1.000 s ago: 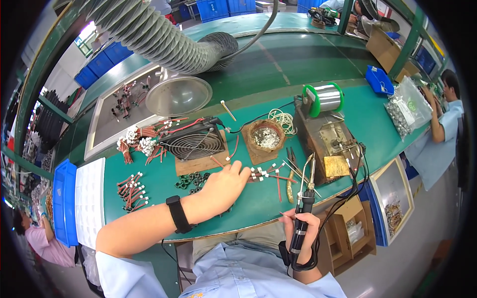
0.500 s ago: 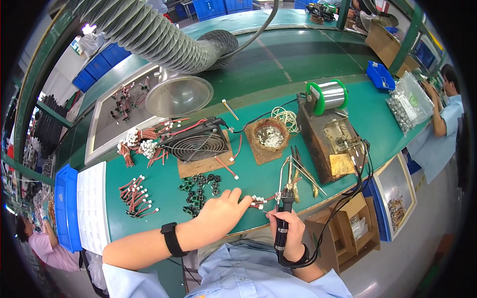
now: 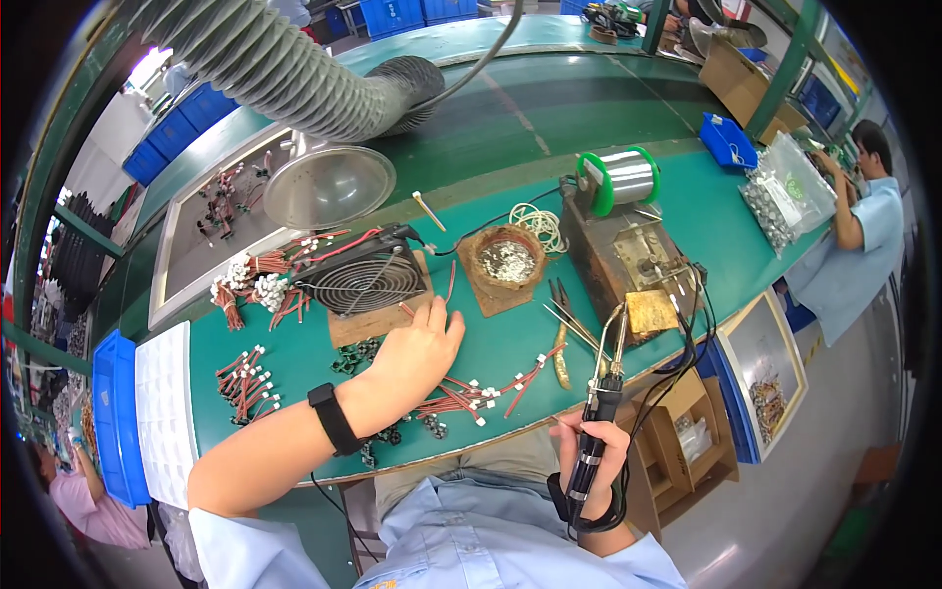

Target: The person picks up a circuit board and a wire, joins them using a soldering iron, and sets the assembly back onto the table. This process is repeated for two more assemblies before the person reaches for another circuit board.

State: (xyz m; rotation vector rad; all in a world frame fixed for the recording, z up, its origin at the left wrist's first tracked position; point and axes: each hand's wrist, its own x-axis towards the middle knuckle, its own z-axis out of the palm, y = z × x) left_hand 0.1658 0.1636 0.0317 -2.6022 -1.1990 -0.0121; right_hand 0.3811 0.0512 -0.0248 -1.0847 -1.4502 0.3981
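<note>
My right hand [image 3: 601, 454] is wrapped around the black-handled soldering iron [image 3: 602, 401]. Its metal tip and thin side tube point away from me, close to the tweezers and pliers [image 3: 579, 319]. Left of that hand, a bunch of red-brown wire leads with white connectors [image 3: 461, 397] lies near the table's front edge. My left hand [image 3: 417, 358] reaches over the table just in front of the black fan [image 3: 365, 283]. Its fingers look stretched and slightly apart, covering part of a single red lead [image 3: 406, 309]. Small black-and-green parts [image 3: 358, 355] show beside and under my left forearm.
A solder spool [image 3: 628, 180] sits on the metal soldering station [image 3: 638, 260]. A round pot of solder scraps [image 3: 508, 261] stands left of it. More leads [image 3: 247, 385] lie at left, by a white tray [image 3: 165, 402]. A ducted metal hood [image 3: 332, 187] stands behind.
My left hand has moved away from the front-edge leads toward the fan. My right hand and the soldering iron have shifted right, off those leads. The whole view has shifted slightly.
</note>
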